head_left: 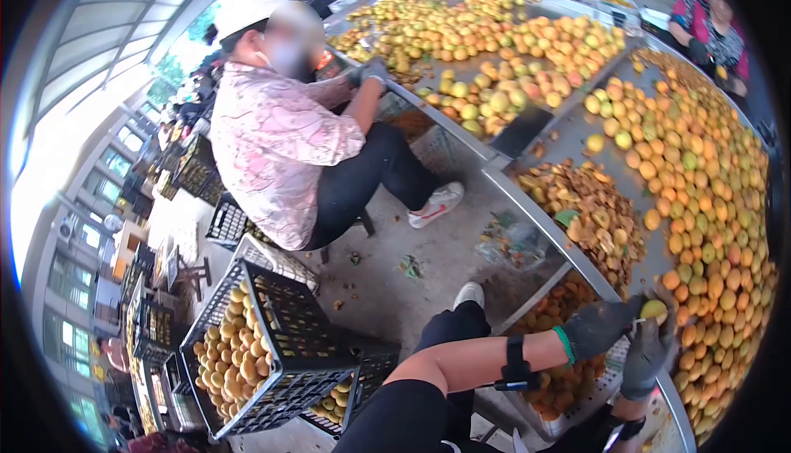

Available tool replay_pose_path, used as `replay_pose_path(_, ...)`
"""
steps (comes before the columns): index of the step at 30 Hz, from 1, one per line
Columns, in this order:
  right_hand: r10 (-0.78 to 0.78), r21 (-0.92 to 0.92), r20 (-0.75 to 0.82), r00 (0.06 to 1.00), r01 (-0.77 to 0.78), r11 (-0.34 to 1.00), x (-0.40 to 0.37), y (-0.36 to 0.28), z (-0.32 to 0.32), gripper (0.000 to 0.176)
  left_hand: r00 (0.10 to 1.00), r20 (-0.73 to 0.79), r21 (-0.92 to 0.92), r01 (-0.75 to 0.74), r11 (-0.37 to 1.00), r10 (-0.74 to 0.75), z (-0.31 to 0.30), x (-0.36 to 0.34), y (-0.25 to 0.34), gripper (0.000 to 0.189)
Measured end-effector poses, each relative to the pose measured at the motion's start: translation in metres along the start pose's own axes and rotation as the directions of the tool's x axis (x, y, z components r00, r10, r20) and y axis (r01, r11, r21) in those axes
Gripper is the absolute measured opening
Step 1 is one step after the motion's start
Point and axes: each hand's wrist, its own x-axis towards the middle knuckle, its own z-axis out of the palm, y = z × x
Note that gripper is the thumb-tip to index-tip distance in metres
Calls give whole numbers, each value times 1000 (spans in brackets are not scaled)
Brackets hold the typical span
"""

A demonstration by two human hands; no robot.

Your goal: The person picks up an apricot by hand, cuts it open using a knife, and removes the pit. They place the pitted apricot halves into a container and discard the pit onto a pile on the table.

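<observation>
My left hand [595,329], in a dark grey glove with a green cuff, is closed near the apricot. A small pale thing shows at its fingertips, too small to name. My right hand [645,364], also gloved, grips a yellow-green apricot [653,312] in its raised fingers, close beside my left hand. Both hands are over the near edge of the metal sorting table [577,257]. Beside them lies a heap of split apricot pieces [589,210], and whole apricots [700,206] spread along the table's far side.
A crate of halved fruit [568,296] stands under the table edge. Stacked black crates with apricots [235,354] stand to my left. A seated co-worker [288,140] works ahead. Another person [713,32] is across the table. A plastic bag [511,243] lies on the floor.
</observation>
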Motion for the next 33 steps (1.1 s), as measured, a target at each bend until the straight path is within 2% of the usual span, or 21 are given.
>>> replay_pose_path(2, 224, 141, -46, 973, -216, 966, -10, 15, -8, 40, 981, -161, 41, -101, 994, 106, 12, -3, -9, 43)
replay_pose_path(3, 244, 144, -124, 962, -226, 963, -14, 17, -5, 36, 999, -18, -94, 35, 995, -37, 12, -1, -12, 43)
replay_pose_path(4, 280, 287, -178, 943, -223, 932, -13, 24, -4, 35, 997, -69, 16, -36, 999, 37, 17, -2, -16, 41)
replay_pose_path(5, 293, 288, -131, 947, -247, 925, -9, 19, -4, 34, 985, -145, -32, -101, 994, 95, 16, 0, -19, 40)
replay_pose_path(6, 232, -4, -144, 962, -235, 972, -12, 28, -17, 31, 992, -75, 122, -94, 988, 103, 14, -2, -20, 40)
replay_pose_path(7, 33, -480, -78, 996, -66, 875, -11, 38, -28, 26, 1000, 20, 243, -23, 970, 18, 0, -1, -6, 40)
replay_pose_path(8, 51, -326, -30, 998, -58, 944, -7, 5, -17, 23, 973, -146, 334, -122, 935, 179, 7, -1, -12, 34)
replay_pose_path(9, 107, -372, -45, 993, -116, 921, -3, -9, -13, 28, 970, -129, 310, -156, 938, 204, 3, 1, -3, 34)
replay_pose_path(11, 224, 30, 65, 973, -226, 974, 4, -28, -8, 39, 984, -135, 178, -92, 980, 117, -8, 3, 15, 40)
replay_pose_path(14, 234, 222, -52, 971, -217, 951, -1, -12, -2, 47, 997, -76, 80, 41, 996, -35, 5, 1, 6, 43)
replay_pose_path(18, 304, 270, -40, 952, -283, 920, 4, -9, -8, 46, 998, -43, 143, 48, 989, -43, -2, 7, 6, 43)
replay_pose_path(19, 303, 269, -43, 952, -281, 921, 6, -11, -11, 46, 993, 46, 130, 97, 987, -104, -8, 8, 10, 43)
replay_pose_path(21, 267, -169, 4, 964, -263, 950, 9, -17, -20, 41, 978, 131, 129, 148, 981, -165, -13, 8, 14, 43)
replay_pose_path(23, 323, -128, -23, 946, -323, 937, 6, -27, -19, 38, 994, 54, 137, -99, 986, 92, -20, 7, 14, 43)
replay_pose_path(24, 389, -86, -37, 920, -391, 916, 4, -29, -12, 36, 992, 109, -41, -56, 998, 60, -11, 4, 3, 43)
replay_pose_path(25, 164, -176, -49, 985, -170, 970, 4, -26, -5, 33, 990, 139, -197, -2, 980, 30, -1, 5, -12, 43)
replay_pose_path(26, 282, -145, -65, 957, -288, 946, -2, -18, -9, 34, 957, 279, -143, 125, 982, -81, -2, 1, -15, 55)
replay_pose_path(27, 152, -75, -55, 987, -156, 985, -6, -1, -15, 32, 963, 255, -136, 127, 982, -89, -2, 1, -6, 55)
replay_pose_path(29, 145, 281, -36, 989, -129, 951, -9, 6, -12, 31, 991, 129, -171, 44, 984, -22, 26, -2, -20, 49)
replay_pose_path(30, 148, 307, 17, 989, -146, 940, -9, 12, -13, 31, 993, 108, -150, 58, 987, -42, 29, -2, -19, 47)
replay_pose_path(33, 285, 335, -133, 949, -227, 914, -11, 10, -11, 34, 983, 154, -97, 113, 989, -97, 10, 3, -1, 43)
